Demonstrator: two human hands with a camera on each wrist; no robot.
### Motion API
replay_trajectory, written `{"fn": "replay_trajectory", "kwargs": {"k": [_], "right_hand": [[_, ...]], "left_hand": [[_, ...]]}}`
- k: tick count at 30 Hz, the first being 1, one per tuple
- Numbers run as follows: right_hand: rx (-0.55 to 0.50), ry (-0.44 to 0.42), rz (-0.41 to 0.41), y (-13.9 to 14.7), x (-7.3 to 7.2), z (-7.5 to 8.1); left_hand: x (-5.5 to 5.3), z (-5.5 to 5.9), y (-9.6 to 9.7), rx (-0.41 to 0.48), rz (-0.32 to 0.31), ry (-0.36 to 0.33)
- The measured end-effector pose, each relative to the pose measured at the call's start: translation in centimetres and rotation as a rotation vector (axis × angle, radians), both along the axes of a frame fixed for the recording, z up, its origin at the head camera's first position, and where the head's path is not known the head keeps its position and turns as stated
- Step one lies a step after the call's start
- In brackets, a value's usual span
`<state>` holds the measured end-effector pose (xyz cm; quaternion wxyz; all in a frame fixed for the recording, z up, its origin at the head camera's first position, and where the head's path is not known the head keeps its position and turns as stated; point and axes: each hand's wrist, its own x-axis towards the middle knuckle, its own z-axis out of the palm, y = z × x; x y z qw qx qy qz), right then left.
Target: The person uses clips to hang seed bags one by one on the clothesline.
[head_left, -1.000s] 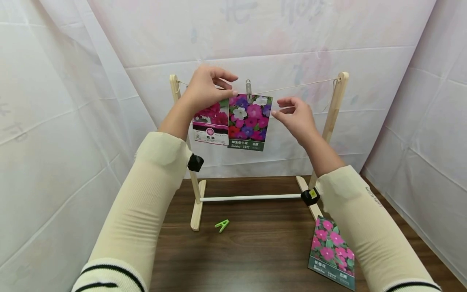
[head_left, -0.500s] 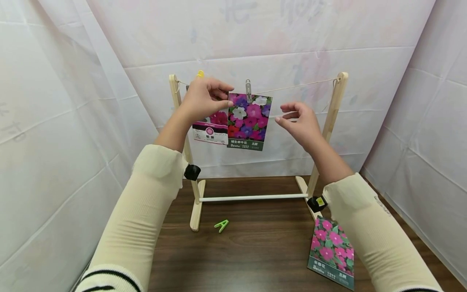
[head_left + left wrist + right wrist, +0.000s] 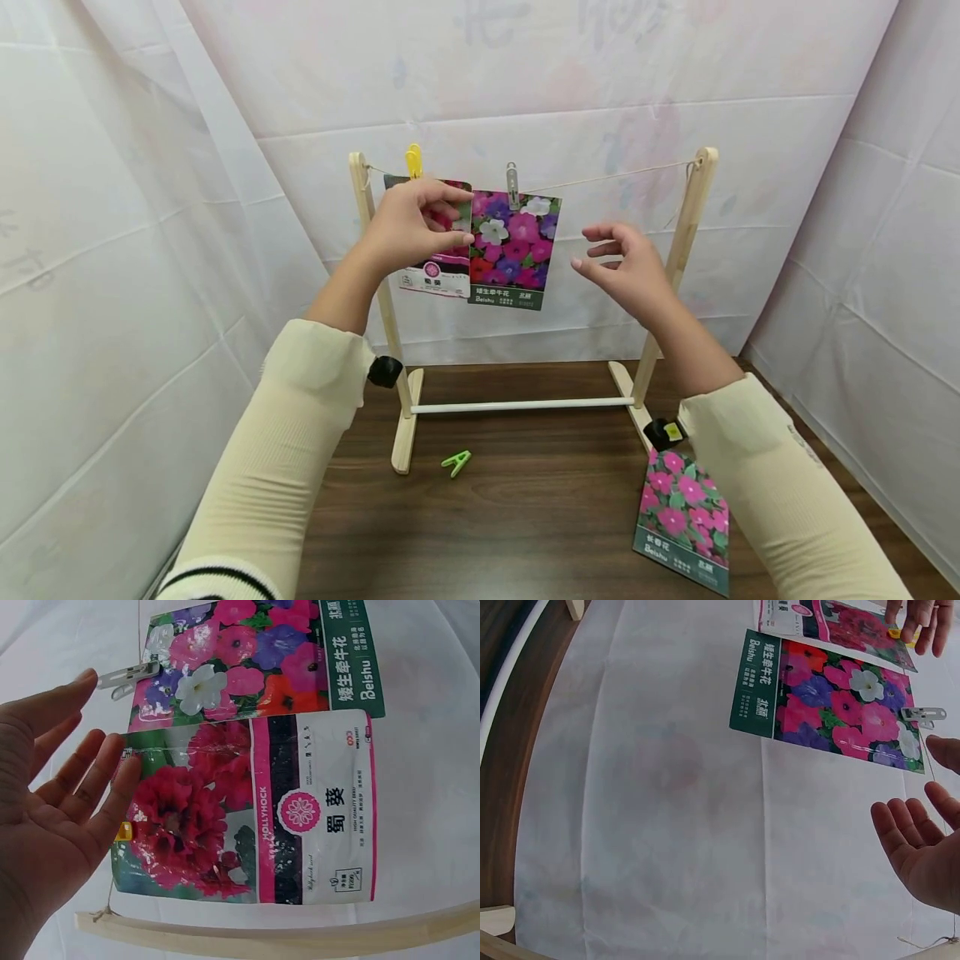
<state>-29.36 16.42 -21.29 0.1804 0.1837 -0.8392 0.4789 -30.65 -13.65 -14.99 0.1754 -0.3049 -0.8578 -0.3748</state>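
Two flower seed packets hang side by side on a thin cord [image 3: 615, 177]. The left one is a hollyhock packet [image 3: 432, 281] under a yellow clothespin [image 3: 414, 160]. A grey clothespin [image 3: 512, 187] grips the top of the right packet [image 3: 515, 247], printed with pink, purple and white flowers. My left hand [image 3: 412, 220] hovers in front of the hollyhock packet, hiding part of it, fingers loosely bent around nothing. In the right wrist view, my right hand [image 3: 922, 855] is apart from the flower packet and holds nothing.
The cord runs between two wooden posts [image 3: 678, 242] joined low by a white bar [image 3: 525, 406]. On the dark wooden table [image 3: 480, 533] lie a green clothespin [image 3: 456, 463] and another packet with pink flowers [image 3: 682, 517], partly under the right forearm. White cloth surrounds the table.
Both hands have drawn away from the right packet: the left down and leftward, the right down and rightward. The yellow clothespin has come into view. The packets hang almost unmoved.
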Motion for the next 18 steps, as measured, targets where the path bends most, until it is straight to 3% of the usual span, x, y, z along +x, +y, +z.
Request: {"fn": "replay_trajectory", "kwargs": {"k": [5,18], "right_hand": [[0.032,0.008,0.026,0.1,0.6,-0.4],[0.073,0.04,0.071,1.1,2.7,-1.6]], "left_hand": [[0.4,-0.8,-0.5,0.014,-0.026,-0.016],[1.1,-2.7,-1.1,0.007,-0.056,0.039]]}}
